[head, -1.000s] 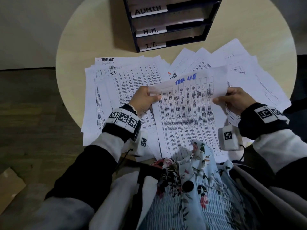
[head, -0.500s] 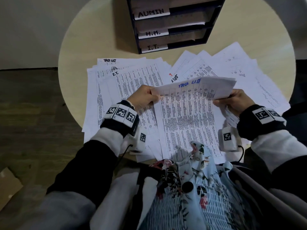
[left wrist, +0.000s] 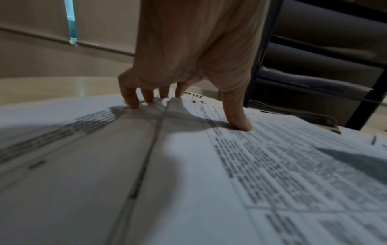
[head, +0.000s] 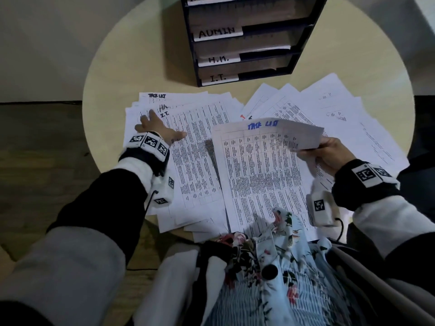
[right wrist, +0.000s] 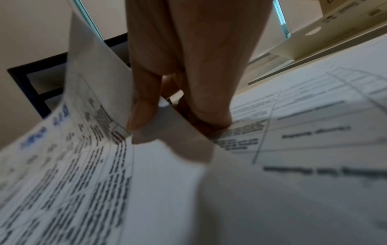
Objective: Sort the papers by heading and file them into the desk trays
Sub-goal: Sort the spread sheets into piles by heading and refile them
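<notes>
A printed sheet with a blue handwritten heading (head: 263, 147) (right wrist: 69, 140) is lifted at its top right edge, where my right hand (head: 327, 151) (right wrist: 167, 112) pinches it between thumb and fingers. My left hand (head: 157, 130) (left wrist: 180, 102) rests with spread fingertips on the left pile of papers (head: 193, 161) (left wrist: 209, 174), near sheets headed "I.T." and "H.R.". The black stack of desk trays (head: 244, 43), labelled ADMIN, H.R. and I.T., stands at the back of the table. More sheets (head: 341, 114) fan out on the right.
The round pale wooden table (head: 131, 67) has bare surface left of the trays. Its near edge lies against my lap. A dark floor (head: 42, 149) shows to the left, and a cardboard box (right wrist: 335, 29) stands beyond the papers in the right wrist view.
My left hand has let go of the blue-headed sheet and moved left onto the left pile. My right hand still holds the sheet's right edge.
</notes>
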`<control>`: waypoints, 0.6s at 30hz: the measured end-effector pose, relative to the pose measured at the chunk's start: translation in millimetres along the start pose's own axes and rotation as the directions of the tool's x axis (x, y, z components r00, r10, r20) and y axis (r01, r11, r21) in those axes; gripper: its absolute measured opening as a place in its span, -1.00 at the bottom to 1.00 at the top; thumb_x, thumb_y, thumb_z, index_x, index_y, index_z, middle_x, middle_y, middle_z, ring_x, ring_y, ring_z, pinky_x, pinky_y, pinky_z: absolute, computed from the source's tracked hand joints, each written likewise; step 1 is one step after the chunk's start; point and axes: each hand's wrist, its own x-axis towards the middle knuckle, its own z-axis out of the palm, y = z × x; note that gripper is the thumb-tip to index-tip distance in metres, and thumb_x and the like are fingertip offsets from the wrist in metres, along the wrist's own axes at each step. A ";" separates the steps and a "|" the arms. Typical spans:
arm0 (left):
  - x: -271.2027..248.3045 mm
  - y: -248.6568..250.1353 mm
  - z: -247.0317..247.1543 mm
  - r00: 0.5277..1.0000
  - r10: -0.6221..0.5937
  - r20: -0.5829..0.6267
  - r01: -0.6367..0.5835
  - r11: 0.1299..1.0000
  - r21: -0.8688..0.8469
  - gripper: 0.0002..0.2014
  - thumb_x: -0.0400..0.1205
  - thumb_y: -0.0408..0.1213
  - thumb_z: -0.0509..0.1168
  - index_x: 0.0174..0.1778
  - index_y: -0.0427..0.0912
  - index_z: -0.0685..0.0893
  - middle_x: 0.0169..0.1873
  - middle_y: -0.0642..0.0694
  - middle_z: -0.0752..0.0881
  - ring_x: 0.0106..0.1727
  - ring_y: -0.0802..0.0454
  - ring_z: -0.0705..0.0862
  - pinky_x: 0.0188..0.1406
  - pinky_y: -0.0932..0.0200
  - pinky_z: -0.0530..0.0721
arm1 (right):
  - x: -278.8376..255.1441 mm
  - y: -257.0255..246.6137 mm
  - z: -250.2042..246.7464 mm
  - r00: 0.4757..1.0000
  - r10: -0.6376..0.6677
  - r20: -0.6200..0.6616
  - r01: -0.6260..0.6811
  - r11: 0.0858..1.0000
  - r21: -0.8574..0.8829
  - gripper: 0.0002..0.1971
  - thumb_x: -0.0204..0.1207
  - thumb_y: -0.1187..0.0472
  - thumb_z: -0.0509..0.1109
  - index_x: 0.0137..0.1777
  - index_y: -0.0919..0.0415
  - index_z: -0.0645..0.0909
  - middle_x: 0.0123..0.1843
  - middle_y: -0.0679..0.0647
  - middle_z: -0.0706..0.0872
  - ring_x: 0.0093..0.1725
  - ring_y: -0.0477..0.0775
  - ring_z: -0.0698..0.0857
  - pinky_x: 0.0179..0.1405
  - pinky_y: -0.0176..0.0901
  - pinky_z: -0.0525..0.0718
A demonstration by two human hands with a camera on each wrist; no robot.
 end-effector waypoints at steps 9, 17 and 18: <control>1.4 16.2 11.4 0.959 0.222 -0.178 -0.274 0.891 -0.362 -0.69 0.53 -0.36 0.40 0.13 -0.27 0.48 0.21 -0.25 0.33 0.18 -0.15 0.45 0.13 0.14 0.54 | 6.4 1.2 2.4 0.994 0.048 -0.100 -0.052 0.998 -0.041 -0.95 0.25 0.26 0.58 -0.36 0.17 0.76 -0.39 -0.03 0.79 -0.42 -0.11 0.69 -0.23 -0.23 0.64; -24.8 54.5 27.7 0.939 0.343 -0.025 -0.286 0.738 -0.611 -0.85 0.67 -0.38 0.19 -0.05 -0.25 0.68 -0.09 -0.09 0.64 -0.05 0.03 0.55 -0.09 0.32 0.42 | 21.6 -45.3 16.2 0.975 -0.101 -0.196 0.095 0.995 -0.042 -0.73 0.49 0.47 0.30 -0.22 0.10 0.73 -0.37 -0.12 0.80 -0.32 -0.18 0.75 -0.13 -0.25 0.71; -24.3 57.4 25.8 0.939 0.344 0.015 -0.253 0.717 -0.650 -0.81 0.67 -0.31 0.18 -0.06 -0.24 0.71 -0.07 -0.07 0.67 -0.01 0.00 0.59 0.05 0.29 0.45 | 25.6 -55.2 18.6 0.970 -0.123 -0.209 0.118 0.992 -0.034 -0.71 0.47 0.44 0.32 -0.29 0.08 0.76 -0.36 -0.11 0.81 -0.32 -0.14 0.75 -0.10 -0.19 0.71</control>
